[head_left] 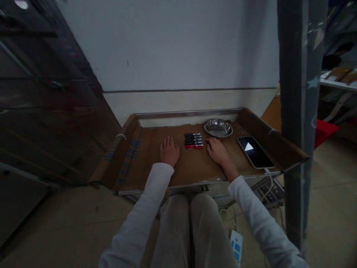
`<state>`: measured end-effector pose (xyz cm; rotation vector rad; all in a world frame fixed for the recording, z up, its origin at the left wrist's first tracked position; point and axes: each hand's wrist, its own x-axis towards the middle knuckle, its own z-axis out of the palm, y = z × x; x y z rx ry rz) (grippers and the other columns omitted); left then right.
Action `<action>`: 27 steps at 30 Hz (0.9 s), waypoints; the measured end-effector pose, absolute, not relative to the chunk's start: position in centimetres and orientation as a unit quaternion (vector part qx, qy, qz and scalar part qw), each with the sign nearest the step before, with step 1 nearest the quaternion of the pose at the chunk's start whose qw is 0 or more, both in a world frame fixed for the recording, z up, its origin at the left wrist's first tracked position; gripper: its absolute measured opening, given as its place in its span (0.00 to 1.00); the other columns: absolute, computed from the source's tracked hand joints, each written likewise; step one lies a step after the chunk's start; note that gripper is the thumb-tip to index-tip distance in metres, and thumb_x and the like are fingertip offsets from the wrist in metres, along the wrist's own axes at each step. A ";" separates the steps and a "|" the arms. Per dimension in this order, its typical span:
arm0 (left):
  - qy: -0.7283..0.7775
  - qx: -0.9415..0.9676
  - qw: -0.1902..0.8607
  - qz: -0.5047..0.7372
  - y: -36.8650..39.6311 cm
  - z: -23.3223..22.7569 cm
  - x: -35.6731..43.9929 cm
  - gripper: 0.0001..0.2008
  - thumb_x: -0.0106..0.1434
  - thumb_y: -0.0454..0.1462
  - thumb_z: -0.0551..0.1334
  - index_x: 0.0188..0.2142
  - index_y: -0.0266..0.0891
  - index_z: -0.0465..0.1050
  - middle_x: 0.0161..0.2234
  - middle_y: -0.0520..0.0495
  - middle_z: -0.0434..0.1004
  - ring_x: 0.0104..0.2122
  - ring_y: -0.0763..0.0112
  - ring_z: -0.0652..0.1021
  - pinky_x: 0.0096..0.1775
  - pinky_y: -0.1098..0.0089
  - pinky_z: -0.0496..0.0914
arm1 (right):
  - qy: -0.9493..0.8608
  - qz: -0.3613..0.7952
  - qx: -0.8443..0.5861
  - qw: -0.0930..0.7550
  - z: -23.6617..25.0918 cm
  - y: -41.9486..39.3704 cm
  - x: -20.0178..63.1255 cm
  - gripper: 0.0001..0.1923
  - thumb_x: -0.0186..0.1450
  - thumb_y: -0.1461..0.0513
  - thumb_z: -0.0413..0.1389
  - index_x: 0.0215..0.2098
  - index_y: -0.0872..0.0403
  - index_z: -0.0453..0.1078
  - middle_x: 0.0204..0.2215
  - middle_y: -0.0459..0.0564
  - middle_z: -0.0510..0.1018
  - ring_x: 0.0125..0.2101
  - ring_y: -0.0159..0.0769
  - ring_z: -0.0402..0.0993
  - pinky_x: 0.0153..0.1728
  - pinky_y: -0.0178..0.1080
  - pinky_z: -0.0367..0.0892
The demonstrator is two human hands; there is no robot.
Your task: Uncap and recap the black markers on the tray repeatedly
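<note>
My left hand (169,152) lies flat on the brown cardboard (152,176), palm down, its fingers pointing away from me. Just right of it is a stacked row of several black markers (193,139), lying sideways, with a red marker (194,147) along the near side of the row. On the other side of the markers rests my right hand (216,150), its loosely bent fingers close to the markers' right ends. Nothing shows in either hand. Behind my right hand sits a shallow round metal dish (218,128).
A phone (255,152) with a white cable (270,182) lies at the right. Cardboard walls (275,139) rise at both sides, and a grey post (295,111) stands beyond the right one. A white wall (178,48) is behind. A power strip (236,243) lies on the floor.
</note>
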<state>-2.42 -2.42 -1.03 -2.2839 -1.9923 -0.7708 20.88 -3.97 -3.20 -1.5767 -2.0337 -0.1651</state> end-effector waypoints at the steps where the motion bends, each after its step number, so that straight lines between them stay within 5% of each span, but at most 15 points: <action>1: -0.636 -0.731 0.005 -0.247 -2.5 -1.0 -2.4 0.24 0.65 0.37 0.46 0.59 0.30 0.57 0.61 0.33 0.57 0.61 0.53 0.59 0.59 0.52 0.52 | -0.758 -0.061 -0.587 0.278 -3.2 -4.0 20.9 0.17 0.66 0.64 0.43 0.51 0.60 0.64 0.47 0.61 0.71 0.48 0.46 0.65 0.49 0.46 0.62; 7: -0.623 -0.736 0.003 -0.266 -2.8 -1.0 -2.5 0.20 0.64 0.35 0.48 0.55 0.33 0.61 0.60 0.33 0.60 0.60 0.52 0.61 0.58 0.51 0.55 | -0.754 -0.054 -0.581 0.302 -2.7 -4.8 20.7 0.15 0.65 0.65 0.45 0.47 0.57 0.67 0.44 0.58 0.71 0.44 0.44 0.67 0.47 0.46 0.63; 12: -0.588 -0.740 -0.013 -0.327 -3.1 0.0 -2.5 0.14 0.61 0.31 0.52 0.47 0.34 0.64 0.46 0.35 0.72 0.48 0.57 0.71 0.50 0.56 0.64 | -0.742 -0.048 -0.559 0.367 -0.8 -6.0 20.2 0.15 0.64 0.66 0.45 0.45 0.56 0.68 0.44 0.58 0.68 0.44 0.44 0.66 0.47 0.46 0.63; 18: -0.405 -0.866 -0.042 -0.290 -4.1 0.8 -1.5 0.06 0.63 0.35 0.54 0.39 0.40 0.66 0.38 0.46 0.69 0.40 0.65 0.71 0.47 0.63 0.66 | -0.816 -0.018 -0.488 0.309 -0.3 -6.5 19.6 0.12 0.62 0.66 0.48 0.40 0.51 0.72 0.43 0.54 0.67 0.44 0.42 0.65 0.45 0.45 0.62; 27: -0.404 -0.875 -0.034 -0.264 -4.0 0.4 -1.2 0.02 0.62 0.36 0.57 0.35 0.40 0.67 0.35 0.47 0.68 0.39 0.64 0.70 0.45 0.62 0.66 | -0.819 -0.007 -0.497 0.288 -0.8 -6.1 19.5 0.10 0.64 0.63 0.49 0.41 0.52 0.70 0.39 0.53 0.70 0.41 0.40 0.67 0.43 0.42 0.62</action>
